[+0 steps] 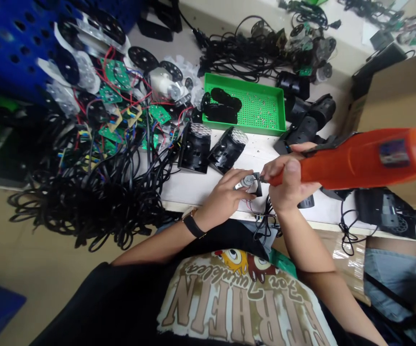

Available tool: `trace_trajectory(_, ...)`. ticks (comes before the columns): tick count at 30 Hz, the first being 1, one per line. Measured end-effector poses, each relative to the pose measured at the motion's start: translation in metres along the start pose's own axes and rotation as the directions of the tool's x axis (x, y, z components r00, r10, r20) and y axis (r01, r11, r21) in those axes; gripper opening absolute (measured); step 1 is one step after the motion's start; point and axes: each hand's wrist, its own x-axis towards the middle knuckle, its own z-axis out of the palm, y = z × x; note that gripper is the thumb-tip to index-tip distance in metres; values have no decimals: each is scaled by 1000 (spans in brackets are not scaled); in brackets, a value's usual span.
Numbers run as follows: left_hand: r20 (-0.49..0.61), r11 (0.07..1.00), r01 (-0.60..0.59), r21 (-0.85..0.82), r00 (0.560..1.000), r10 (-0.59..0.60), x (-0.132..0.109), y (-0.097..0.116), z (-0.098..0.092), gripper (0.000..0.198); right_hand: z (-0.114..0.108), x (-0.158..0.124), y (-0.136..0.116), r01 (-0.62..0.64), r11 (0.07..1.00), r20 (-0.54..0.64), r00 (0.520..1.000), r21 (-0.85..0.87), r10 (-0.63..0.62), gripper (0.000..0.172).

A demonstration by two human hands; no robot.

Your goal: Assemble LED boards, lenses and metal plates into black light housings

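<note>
My left hand, a black band on its wrist, grips a small grey motor fitted in a black bracket. Thin red wires hang below the motor. Wrapped in my right hand is an orange electric screwdriver, lying nearly level. Its tip points left and meets the bracket's upper edge; whether it sits on a screw is too small to tell. Just beyond my left hand, two black lamp housings with clear lens faces rest on the white table.
A green tray holds black oval pieces and scattered small screws. To the left are heaped black cables and green circuit boards with red wires. More black housings and a cardboard box stand right. Another person's leg shows lower right.
</note>
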Motion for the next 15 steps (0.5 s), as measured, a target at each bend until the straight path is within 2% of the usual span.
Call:
trace_trajectory(5, 2, 1000, 19, -7, 1000, -19, 1, 1, 0, 35, -2, -1, 2, 25, 999, 62, 998, -25, -24, 14)
trace_trajectory(10, 3, 1000, 22, 2, 1000, -22, 1, 1, 0, 36, -3, -1, 1, -50, 996, 43, 998, -70, 53, 25)
trace_trajectory(15, 9, 1000, 8, 11, 1000, -8, -1, 1, 0, 37, 0, 4, -7, -22, 996, 66, 997, -86, 27, 24)
